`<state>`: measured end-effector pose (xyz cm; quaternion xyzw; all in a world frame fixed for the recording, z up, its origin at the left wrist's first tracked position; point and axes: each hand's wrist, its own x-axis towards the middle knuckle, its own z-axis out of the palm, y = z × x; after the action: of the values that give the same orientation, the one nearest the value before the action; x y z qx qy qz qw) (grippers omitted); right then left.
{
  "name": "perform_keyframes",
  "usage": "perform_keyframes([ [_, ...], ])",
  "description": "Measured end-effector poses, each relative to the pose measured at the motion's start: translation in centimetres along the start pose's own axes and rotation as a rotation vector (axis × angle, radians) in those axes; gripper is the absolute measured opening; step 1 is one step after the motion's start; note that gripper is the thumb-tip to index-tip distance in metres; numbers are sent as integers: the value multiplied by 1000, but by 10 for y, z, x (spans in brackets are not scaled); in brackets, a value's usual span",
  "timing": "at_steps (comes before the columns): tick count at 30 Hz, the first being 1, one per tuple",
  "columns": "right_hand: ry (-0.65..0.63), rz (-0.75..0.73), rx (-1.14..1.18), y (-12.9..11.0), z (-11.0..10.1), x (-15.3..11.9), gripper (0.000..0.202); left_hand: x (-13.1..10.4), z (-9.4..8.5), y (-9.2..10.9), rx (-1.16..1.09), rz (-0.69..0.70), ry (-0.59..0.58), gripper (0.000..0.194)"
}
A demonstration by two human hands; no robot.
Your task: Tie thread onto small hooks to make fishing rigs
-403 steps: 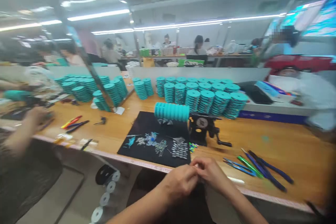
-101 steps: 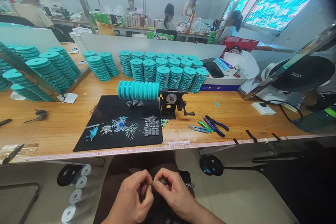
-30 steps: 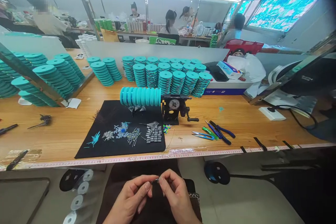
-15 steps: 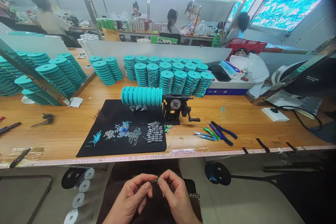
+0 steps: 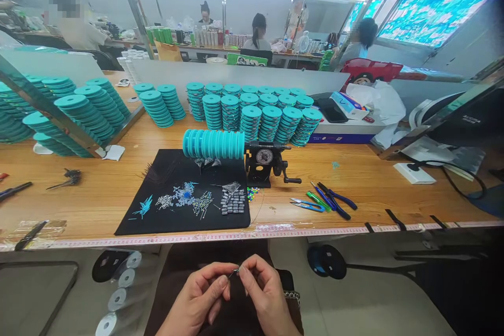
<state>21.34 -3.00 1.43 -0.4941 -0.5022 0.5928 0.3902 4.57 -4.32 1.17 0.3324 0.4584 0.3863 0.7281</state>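
Note:
My left hand (image 5: 200,298) and my right hand (image 5: 264,292) meet over my lap, below the front edge of the wooden bench (image 5: 374,178). Both pinch a tiny metal piece (image 5: 233,272) between thumb and forefinger; what it is stays too small to tell. On the bench straight ahead lies a black mat (image 5: 185,194) with small heaps of beads, pins and metal sleeves (image 5: 232,203). At the mat's far edge a row of teal spools (image 5: 213,144) sits on the shaft of a black hand-crank winder (image 5: 266,161).
Stacks of teal spools (image 5: 252,110) fill the back of the bench, with more (image 5: 74,115) at the left. Pliers and snips (image 5: 325,200) lie right of the winder. A measuring tape (image 5: 275,231) runs along the bench's front edge. People work at benches behind.
Since a second ago my hands have kept the same pinch over my lap with only slight finger shifts. Much earlier they were up at the bench edge.

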Motion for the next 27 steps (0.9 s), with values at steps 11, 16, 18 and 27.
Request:
perform_keyframes([
  [11,-3,2,6,0,2,-1,38,0,1,0,-15,21,43,33],
  [16,15,-14,3,3,2,0,38,3,2,-2,-38,42,44,31],
  [18,21,-17,9,2,1,0,38,3,3,-2,-41,29,24,32],
  [27,21,8,14,-3,-1,-1,38,1,5,0,-76,2,8,34],
])
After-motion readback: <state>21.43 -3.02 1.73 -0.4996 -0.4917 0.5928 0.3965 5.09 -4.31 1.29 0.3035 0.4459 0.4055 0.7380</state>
